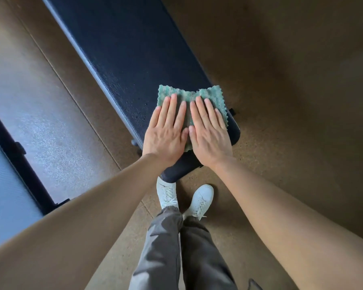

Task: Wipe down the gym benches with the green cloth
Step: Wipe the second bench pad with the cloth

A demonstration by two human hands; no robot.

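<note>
Cloth [210,95], green, lying flat on near end of dark surface [130,59]; left hand [166,130] and right hand [208,130], fingers straight, pressing on it side by side.

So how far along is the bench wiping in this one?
Early, it seems. Nothing looks plainly finished. In hand: left hand and right hand press flat on the green cloth at the near end of the bench. Left: the bench's long stretch beyond the cloth; specks show beside it.
</note>
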